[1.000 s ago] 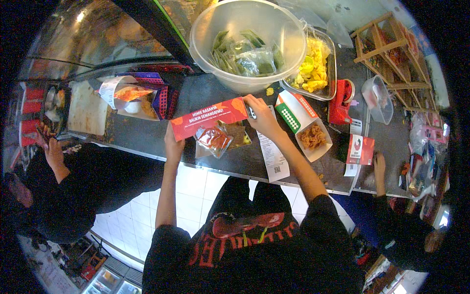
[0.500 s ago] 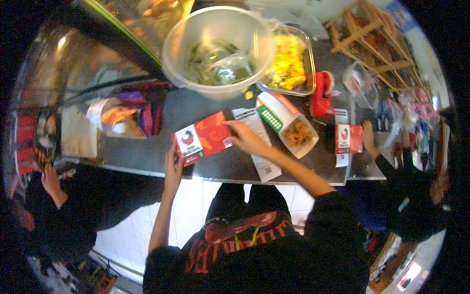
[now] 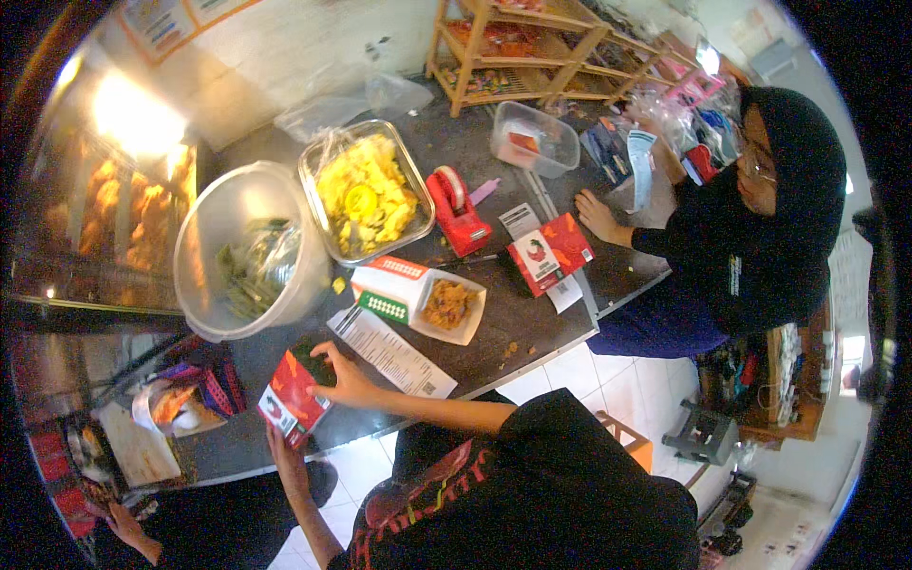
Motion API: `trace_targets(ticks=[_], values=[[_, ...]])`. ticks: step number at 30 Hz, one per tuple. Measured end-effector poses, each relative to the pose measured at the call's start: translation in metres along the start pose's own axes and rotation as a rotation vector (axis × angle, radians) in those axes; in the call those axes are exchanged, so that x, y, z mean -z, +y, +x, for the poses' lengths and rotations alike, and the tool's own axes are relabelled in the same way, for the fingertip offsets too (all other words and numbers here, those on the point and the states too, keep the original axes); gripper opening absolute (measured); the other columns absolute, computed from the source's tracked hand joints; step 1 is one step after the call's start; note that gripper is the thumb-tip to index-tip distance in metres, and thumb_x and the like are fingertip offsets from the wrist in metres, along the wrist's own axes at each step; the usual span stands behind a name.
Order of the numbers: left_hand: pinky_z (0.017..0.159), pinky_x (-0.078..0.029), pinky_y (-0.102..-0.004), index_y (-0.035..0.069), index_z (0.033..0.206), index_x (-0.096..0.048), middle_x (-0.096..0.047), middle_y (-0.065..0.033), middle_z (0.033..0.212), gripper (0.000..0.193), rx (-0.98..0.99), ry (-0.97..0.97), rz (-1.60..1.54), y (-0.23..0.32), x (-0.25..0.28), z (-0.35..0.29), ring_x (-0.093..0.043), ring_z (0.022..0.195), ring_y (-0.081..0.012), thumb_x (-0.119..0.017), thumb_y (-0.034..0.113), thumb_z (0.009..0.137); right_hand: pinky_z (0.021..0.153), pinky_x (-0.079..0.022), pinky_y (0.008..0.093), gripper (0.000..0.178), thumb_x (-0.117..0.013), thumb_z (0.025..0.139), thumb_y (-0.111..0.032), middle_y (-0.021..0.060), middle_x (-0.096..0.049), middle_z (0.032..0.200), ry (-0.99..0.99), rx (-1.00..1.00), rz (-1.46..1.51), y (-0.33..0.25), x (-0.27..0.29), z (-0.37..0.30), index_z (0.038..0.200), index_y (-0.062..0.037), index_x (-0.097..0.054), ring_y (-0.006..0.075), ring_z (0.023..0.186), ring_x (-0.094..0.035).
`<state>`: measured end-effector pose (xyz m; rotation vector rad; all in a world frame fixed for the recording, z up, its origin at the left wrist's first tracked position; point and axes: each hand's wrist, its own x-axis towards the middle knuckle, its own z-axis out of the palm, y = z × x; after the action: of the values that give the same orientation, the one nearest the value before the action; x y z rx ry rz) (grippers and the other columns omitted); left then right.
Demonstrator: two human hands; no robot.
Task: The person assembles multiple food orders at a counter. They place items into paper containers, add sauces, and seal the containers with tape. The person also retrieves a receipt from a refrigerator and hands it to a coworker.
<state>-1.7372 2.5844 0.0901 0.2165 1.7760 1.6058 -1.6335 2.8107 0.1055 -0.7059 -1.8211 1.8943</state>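
Over the near left of the dark table, a red and white cardboard box (image 3: 290,404) is between my two hands. My left hand (image 3: 288,458) grips its near edge from below, fingers partly hidden behind it. My right hand (image 3: 347,378) has curled fingers at the box's right side, the thumb and forefinger touching it near the top. A long printed receipt (image 3: 389,350) lies just right of my right hand. Beyond it rests an open paper food box (image 3: 418,302) with brown shredded food (image 3: 451,302) inside. A second red and white box (image 3: 551,255) lies farther right on another receipt (image 3: 567,293).
At the back stand a large clear plastic tub (image 3: 204,309) with green leaves, a tray of yellow food (image 3: 366,195), a red tape dispenser (image 3: 460,214) and a clear container (image 3: 535,141). A co-worker (image 3: 760,237) leans in at right; another person's hand (image 3: 131,527) shows lower left.
The view has swung to the right, so the table shifts left and the co-worker shows more fully. The box in my hands is now tilted more steeply, and my right fingers are more bent.
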Motion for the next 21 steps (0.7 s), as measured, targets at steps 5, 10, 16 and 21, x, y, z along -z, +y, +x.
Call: trace_targets(ticks=[5, 10, 16, 21], values=[[0.088, -0.045, -0.0433, 0.015, 0.134, -0.035, -0.044, -0.0078, 0.130, 0.059, 0.163, 0.023, -0.458, 0.017, -0.041, -0.012, -0.046, 0.116, -0.0253, -0.047, 0.050, 0.089, 0.090, -0.041, 0.0412, 0.067, -0.074, 0.071, -0.029, 0.0140, -0.047, 0.109, -0.051, 0.126, -0.076, -0.040, 0.047, -0.024, 0.120, -0.0059, -0.034, 0.0308, 0.104, -0.049], [0.088, -0.045, -0.0388, 0.015, 0.135, -0.033, -0.046, -0.0067, 0.129, 0.061, 0.230, 0.206, -0.554, 0.014, -0.105, -0.013, -0.050, 0.113, -0.0240, -0.041, 0.055, 0.089, 0.096, -0.038, 0.0407, 0.070, -0.074, 0.069, -0.029, 0.0199, -0.046, 0.118, -0.234, 0.079, 0.020, -0.096, 0.108, -0.037, 0.122, -0.0061, -0.033, 0.0349, 0.112, -0.048], [0.088, -0.045, -0.0388, 0.016, 0.135, -0.033, -0.046, -0.0066, 0.129, 0.062, 0.257, 0.240, -0.612, -0.002, -0.147, -0.024, -0.049, 0.113, -0.0241, -0.041, 0.056, 0.089, 0.091, -0.041, 0.0417, 0.057, -0.068, 0.076, -0.030, 0.0203, -0.048, 0.117, -0.239, 0.149, -0.189, -0.103, 0.170, -0.031, 0.119, -0.0025, -0.041, 0.0348, 0.105, -0.052], [0.088, -0.045, -0.0388, 0.016, 0.135, -0.033, -0.046, -0.0065, 0.129, 0.062, 0.236, 0.299, -0.615, 0.000, -0.151, -0.034, -0.049, 0.113, -0.0241, -0.041, 0.056, 0.089, 0.088, -0.040, 0.0423, 0.035, -0.063, 0.078, -0.019, 0.0178, -0.050, 0.103, 0.438, 0.303, -0.756, -0.070, 0.265, 0.007, 0.105, 0.0002, -0.051, 0.0344, 0.099, -0.048]])
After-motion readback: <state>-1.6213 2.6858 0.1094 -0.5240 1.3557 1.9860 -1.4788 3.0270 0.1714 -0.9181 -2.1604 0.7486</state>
